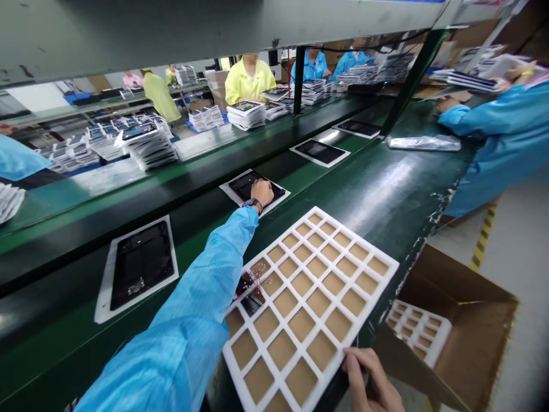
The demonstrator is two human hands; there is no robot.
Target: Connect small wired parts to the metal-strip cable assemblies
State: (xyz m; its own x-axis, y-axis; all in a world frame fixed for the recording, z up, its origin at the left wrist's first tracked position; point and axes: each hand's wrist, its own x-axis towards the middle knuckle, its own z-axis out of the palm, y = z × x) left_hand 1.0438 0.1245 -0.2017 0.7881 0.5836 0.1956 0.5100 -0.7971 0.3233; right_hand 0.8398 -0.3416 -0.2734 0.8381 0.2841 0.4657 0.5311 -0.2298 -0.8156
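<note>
While the green conveyor belt (128, 189) carries dark panels on white sheets past me, my left hand (262, 191) rests closed, knuckles up, on the panel (246, 184) at the far side. My right hand (371, 383) lies near me, fingers loosely curled on the near edge of the white foam grid tray (317, 297) (mostly empty cells). An open cardboard box (463, 320) sits right of the bench. Co-workers line the far benches.

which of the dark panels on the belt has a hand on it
The second dark panel from the near end: the left hand rests on it; the others lie untouched.
</note>
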